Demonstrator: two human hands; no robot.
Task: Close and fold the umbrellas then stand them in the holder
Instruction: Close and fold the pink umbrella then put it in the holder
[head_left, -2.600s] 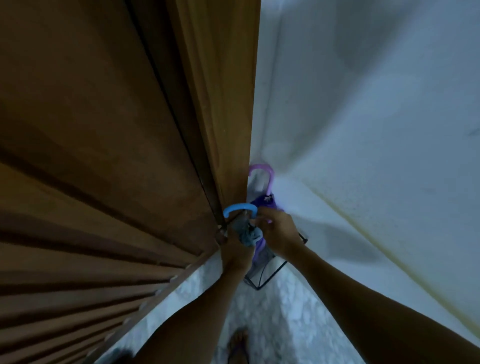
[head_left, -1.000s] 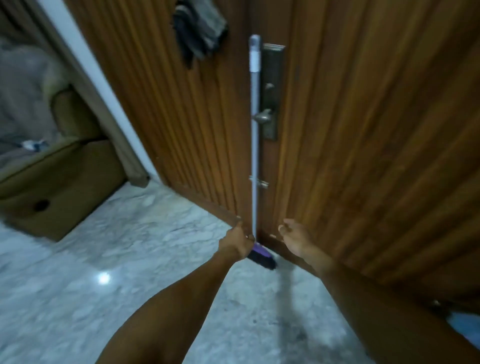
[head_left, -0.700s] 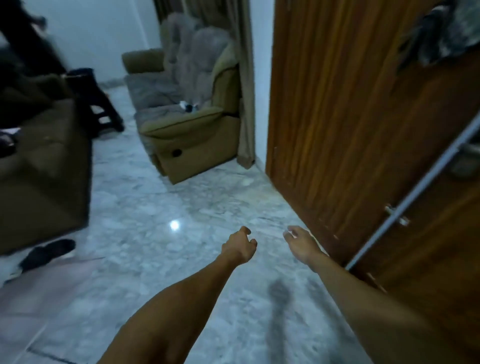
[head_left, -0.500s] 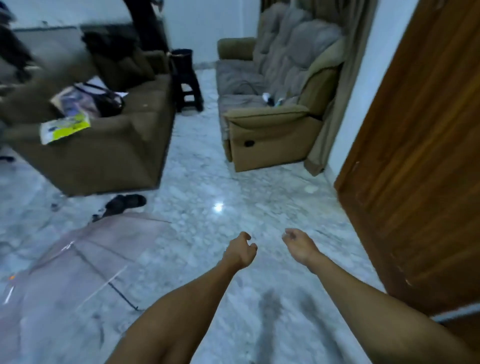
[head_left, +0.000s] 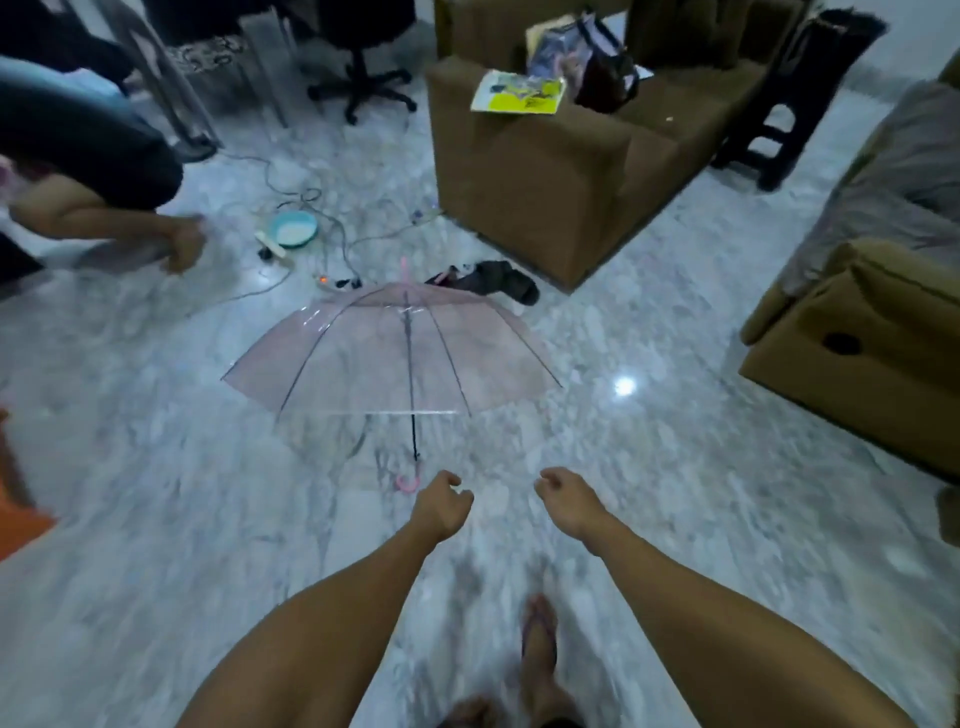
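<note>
An open, see-through pink umbrella (head_left: 389, 358) lies on the marble floor ahead of me, its dark shaft running toward me and ending in a pink hooked handle (head_left: 408, 482). My left hand (head_left: 441, 501) hovers just right of that handle with loosely curled fingers and holds nothing. My right hand (head_left: 563, 493) hangs a little further right, also loosely curled and empty. The umbrella holder is out of view.
A brown sofa (head_left: 545, 156) with a yellow paper stands behind the umbrella, a tan recliner (head_left: 857, 353) at right. Dark shoes (head_left: 493, 280), cables and a blue bowl (head_left: 293, 228) lie beyond the canopy. Another person's arm (head_left: 104, 223) reaches in at left.
I have turned away from the door and holder toward the room. The open pink umbrella has come into the middle of the view, and both empty hands now hang near its handle.
</note>
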